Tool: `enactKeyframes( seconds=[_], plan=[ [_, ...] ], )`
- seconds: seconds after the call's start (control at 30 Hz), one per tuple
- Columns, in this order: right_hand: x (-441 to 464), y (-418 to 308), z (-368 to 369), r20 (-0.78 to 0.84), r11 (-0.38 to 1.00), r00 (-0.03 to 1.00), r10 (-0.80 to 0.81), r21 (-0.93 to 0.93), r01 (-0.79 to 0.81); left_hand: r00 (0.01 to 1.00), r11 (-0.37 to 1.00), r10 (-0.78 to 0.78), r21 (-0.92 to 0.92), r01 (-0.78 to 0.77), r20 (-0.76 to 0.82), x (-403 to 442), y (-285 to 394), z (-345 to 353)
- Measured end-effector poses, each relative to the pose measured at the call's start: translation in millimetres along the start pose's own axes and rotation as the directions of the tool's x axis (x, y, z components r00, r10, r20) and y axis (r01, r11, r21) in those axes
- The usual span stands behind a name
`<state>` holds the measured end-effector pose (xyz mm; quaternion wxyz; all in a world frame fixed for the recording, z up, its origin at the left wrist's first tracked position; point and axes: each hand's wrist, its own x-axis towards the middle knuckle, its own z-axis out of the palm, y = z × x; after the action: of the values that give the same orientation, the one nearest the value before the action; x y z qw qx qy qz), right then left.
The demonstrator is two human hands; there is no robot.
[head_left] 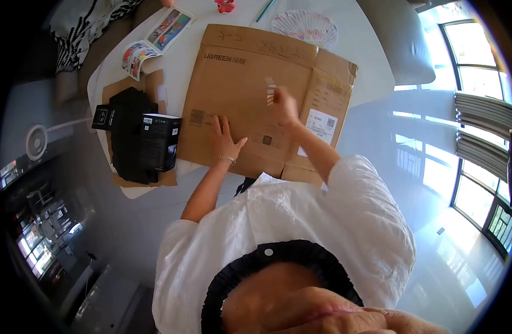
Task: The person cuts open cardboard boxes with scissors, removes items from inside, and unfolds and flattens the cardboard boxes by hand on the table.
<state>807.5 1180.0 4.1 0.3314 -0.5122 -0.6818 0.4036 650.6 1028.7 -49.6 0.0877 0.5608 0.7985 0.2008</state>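
Note:
A large flattened brown cardboard box [239, 83] with UGREEN printing lies on the white table [373, 61]. My left hand [225, 139] rests on its lower part with the fingers spread, a bracelet at the wrist. Over the right half of the cardboard, my right hand [285, 106] is closed around a small, shiny object [271, 94], blurred and partly hidden by the fingers. A white shipping label [321, 127] is stuck on the right flap, beside my right forearm.
Left of the cardboard are a black box [160, 142], a smaller black box [102, 117] and black material [128, 139] on brown card. An open colourful booklet [169, 29], a fanned set of cards [305, 26], a red item [225, 6] and another person's fingertip are farther back.

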Motion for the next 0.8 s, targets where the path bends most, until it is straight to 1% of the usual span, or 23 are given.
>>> enactKeyframes(
  seconds=[0.03,0.07,0.13,0.2,0.23,0.27,0.3,0.33,0.37,0.4,0.43,0.47,0.5,0.53,0.57,0.63,0.67,0.73,0.77,0.8],
  plan=[
    [0.2,28.6,-27.8,-0.137,0.997,0.991,-0.014,-0.078,0.003,1.000,1.000,-0.006,0.018,0.006,0.007,1.9,-1.5,0.7],
    [0.3,45.7,-50.0,-0.247,0.987,0.969,-0.002,-0.156,-0.038,0.999,0.999,-0.036,0.027,0.036,-0.004,3.1,5.8,-12.2],
    [-19.1,112.8,-104.5,-0.449,0.999,0.892,-0.049,-0.010,0.050,0.971,0.975,-0.078,0.220,0.027,0.227,14.3,32.8,-46.3],
    [-62.3,148.0,-139.0,-0.535,0.962,0.840,-0.087,-0.266,-0.069,0.909,0.970,-0.129,0.242,0.032,0.397,27.2,40.7,-46.5],
    [-84.2,164.7,-156.2,-0.576,0.916,0.810,-0.106,-0.375,-0.147,0.919,0.956,-0.089,0.292,-0.029,0.385,27.1,40.7,-45.7],
    [-103.8,160.6,-155.4,-0.550,0.900,0.830,0.094,-0.309,-0.306,0.925,0.935,-0.051,0.343,-0.089,0.377,25.6,37.3,-41.9],
    [-121.2,175.0,-153.2,-0.494,0.916,0.849,0.187,-0.225,-0.333,0.914,0.924,0.177,0.259,-0.282,0.364,28.0,31.4,-29.7],
    [-128.3,223.7,-152.9,-0.248,0.908,0.875,0.416,0.056,-0.416,0.857,0.864,0.395,0.183,-0.469,0.330,29.2,27.4,-17.1],
    [-136.3,201.8,-139.1,-0.113,0.826,0.837,0.535,0.275,-0.492,0.870,0.872,0.381,0.190,-0.451,0.314,29.4,33.3,-8.9],
    [-146.0,204.8,-121.9,-0.082,0.735,0.816,0.572,0.493,-0.465,0.829,0.837,0.486,0.127,-0.533,0.277,28.5,46.1,1.1],
    [-145.5,176.0,-114.6,-0.002,0.729,0.864,0.504,0.537,-0.424,0.778,0.788,0.584,0.067,-0.612,0.232,28.9,53.8,10.6],
    [-148.2,161.4,-106.6,0.015,0.634,0.891,0.455,0.697,-0.335,0.795,0.802,0.573,0.063,-0.594,0.199,32.3,60.6,24.4],
    [-143.6,170.0,-107.2,0.060,0.617,0.888,0.457,0.697,-0.365,0.778,0.789,0.596,0.039,-0.614,0.197,37.3,64.0,30.4],
    [-142.5,179.1,-111.1,0.069,0.610,0.881,0.468,0.696,-0.378,0.778,0.781,0.609,0.051,-0.622,0.156,41.5,61.7,36.2],
    [-140.6,175.2,-111.8,0.057,0.638,0.880,0.472,0.667,-0.385,0.776,0.775,0.621,0.062,-0.629,0.113,45.9,58.9,39.7],
    [-137.9,154.9,-108.4,0.028,0.753,0.930,0.368,0.578,-0.315,0.763,0.766,0.633,0.037,-0.642,0.131,53.7,55.5,43.1],
    [-136.8,147.3,-107.8,0.008,0.758,0.924,0.382,0.570,-0.318,0.778,0.779,0.615,0.050,-0.625,0.127,56.5,53.7,47.9],
    [-135.5,137.1,-103.4,-0.110,0.837,0.907,0.407,0.442,-0.322,0.791,0.788,0.597,0.089,-0.610,0.136,61.0,50.3,52.0],
    [-134.3,137.1,-99.9,-0.114,0.836,0.902,0.416,0.437,-0.331,0.788,0.787,0.599,0.077,-0.612,0.142,62.4,49.6,50.6],
    [-133.5,135.9,-95.6,-0.205,0.871,0.876,0.438,0.338,-0.356,0.786,0.784,0.595,0.095,-0.614,0.168,63.9,49.2,48.4]
  ],
)
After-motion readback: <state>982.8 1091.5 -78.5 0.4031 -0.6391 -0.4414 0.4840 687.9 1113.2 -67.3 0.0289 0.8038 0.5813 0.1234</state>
